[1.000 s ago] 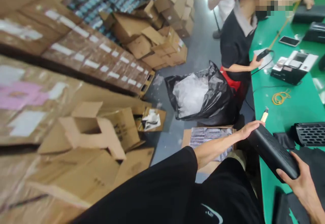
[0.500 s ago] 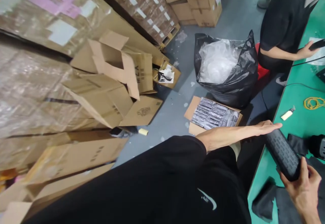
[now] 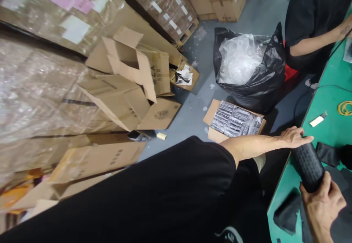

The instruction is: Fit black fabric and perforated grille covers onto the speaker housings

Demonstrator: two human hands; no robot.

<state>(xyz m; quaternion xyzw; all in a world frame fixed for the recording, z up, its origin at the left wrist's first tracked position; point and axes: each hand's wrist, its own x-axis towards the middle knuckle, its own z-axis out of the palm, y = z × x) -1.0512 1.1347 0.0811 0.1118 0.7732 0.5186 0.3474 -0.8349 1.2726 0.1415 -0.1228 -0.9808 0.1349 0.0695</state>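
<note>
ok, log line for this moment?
left hand: at one end of black device | right hand: gripping other end | device: over green table

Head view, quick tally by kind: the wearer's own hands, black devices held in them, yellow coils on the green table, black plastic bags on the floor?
Hands: 2, left hand and right hand
Held black device: 1
Yellow coil: 1
Black plastic bag: 1
Total: 5

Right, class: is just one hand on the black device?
No, the left hand is on the far end of the black device while the right hand grips its near end.
</note>
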